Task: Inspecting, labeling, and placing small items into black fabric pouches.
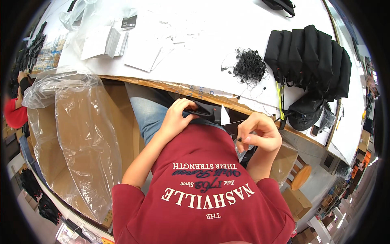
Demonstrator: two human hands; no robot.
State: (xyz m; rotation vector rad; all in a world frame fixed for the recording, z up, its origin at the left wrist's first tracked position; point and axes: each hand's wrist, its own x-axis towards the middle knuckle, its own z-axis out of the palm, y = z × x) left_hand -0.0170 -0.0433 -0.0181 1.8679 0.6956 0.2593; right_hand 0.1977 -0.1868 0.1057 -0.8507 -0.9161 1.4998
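pouch in hands (205,114): was matt black cloth
table (195,61): was matt white, raw wood edge
bag beside table (81,134): was glossy clear plastic

Black item (207,114): lower part hidden behind red shirt (203,179). Right hand (258,134): pinched object too small to tell. Left hand (178,118): fingertips tucked under fabric. Top bag (280,5): cut by edge. Cord bundle (248,65): strands indistinct.

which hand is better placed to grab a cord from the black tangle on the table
Probably the right hand: the black cord tangle lies up on its side of the white table. The left hand grips the black item.
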